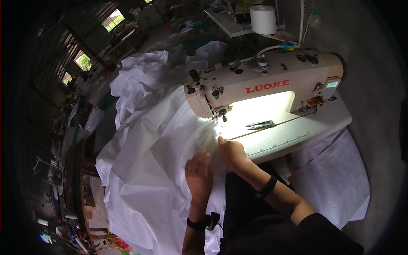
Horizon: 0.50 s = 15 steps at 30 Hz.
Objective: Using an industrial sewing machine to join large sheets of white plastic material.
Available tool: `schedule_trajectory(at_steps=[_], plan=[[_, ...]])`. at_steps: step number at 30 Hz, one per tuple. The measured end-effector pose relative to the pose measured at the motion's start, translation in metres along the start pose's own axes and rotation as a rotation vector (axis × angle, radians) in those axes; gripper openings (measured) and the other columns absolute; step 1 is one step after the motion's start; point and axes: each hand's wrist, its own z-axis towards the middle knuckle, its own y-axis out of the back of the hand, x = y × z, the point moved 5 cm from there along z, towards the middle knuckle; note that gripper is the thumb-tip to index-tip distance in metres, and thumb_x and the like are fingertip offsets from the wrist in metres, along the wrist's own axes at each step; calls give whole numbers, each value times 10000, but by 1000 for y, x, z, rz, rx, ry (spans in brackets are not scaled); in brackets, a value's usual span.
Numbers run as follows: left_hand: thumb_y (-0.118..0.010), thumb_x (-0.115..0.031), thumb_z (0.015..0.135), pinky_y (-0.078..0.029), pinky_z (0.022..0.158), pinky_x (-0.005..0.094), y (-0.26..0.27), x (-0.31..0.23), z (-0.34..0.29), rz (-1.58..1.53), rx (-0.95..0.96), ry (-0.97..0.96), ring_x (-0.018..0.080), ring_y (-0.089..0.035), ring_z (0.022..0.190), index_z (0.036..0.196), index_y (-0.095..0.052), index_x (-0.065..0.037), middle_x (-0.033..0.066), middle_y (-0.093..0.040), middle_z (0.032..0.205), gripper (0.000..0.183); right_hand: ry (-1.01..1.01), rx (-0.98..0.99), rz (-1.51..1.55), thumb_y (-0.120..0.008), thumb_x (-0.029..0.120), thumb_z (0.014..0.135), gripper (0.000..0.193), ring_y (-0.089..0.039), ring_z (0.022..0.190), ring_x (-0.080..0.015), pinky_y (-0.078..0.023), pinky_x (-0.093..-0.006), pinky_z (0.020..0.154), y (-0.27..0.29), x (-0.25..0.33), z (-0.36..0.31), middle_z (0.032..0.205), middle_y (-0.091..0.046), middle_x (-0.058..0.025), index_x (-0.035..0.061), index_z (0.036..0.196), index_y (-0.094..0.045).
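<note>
A large white sheet (157,170), glossy and crumpled, spreads over the left of the sewing machine (259,76) and hangs down in front of me. My left hand (199,172) lies on it with the fingers stretched out. Close to the presser foot and needle (221,117), my right hand (230,149) is closed, its index finger and thumb pinching the sheet's edge. Bright lamp light washes out the sheet right at the needle. Thread snips (260,125) rest on the machine bed to the right of my right hand.
A white thread cone (262,20) stands behind the machine. A ruler strip (280,147) runs along the bed's front edge. More white sheeting (333,178) hangs below the bed at right. Cluttered benches fill the dark workshop at left.
</note>
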Motion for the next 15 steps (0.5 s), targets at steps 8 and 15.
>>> schedule_trajectory(at_steps=[8, 15], plan=[[-633, -60, 858, -543, 795, 393, -43, -38, -72, -338, 197, 87, 317, -673, 906, 1067, -669, -64, 138, -692, 1031, 212, 14, 16, 31, -495, 67, 901, 249, -702, 673, -301, -553, -383, 562, 3, -3, 6, 762, -689, -169, -40, 1110, -578], [-576, -141, 928, -463, 951, 350, -161, -9, -186, -846, 462, 199, 297, -591, 1095, 1171, -627, -51, 127, -612, 1217, 264, 49, -111, 265, -491, 104, 916, 229, -695, 639, -279, -553, -378, 628, 14, -34, -11, 759, -696, -145, -6, 1073, -617]])
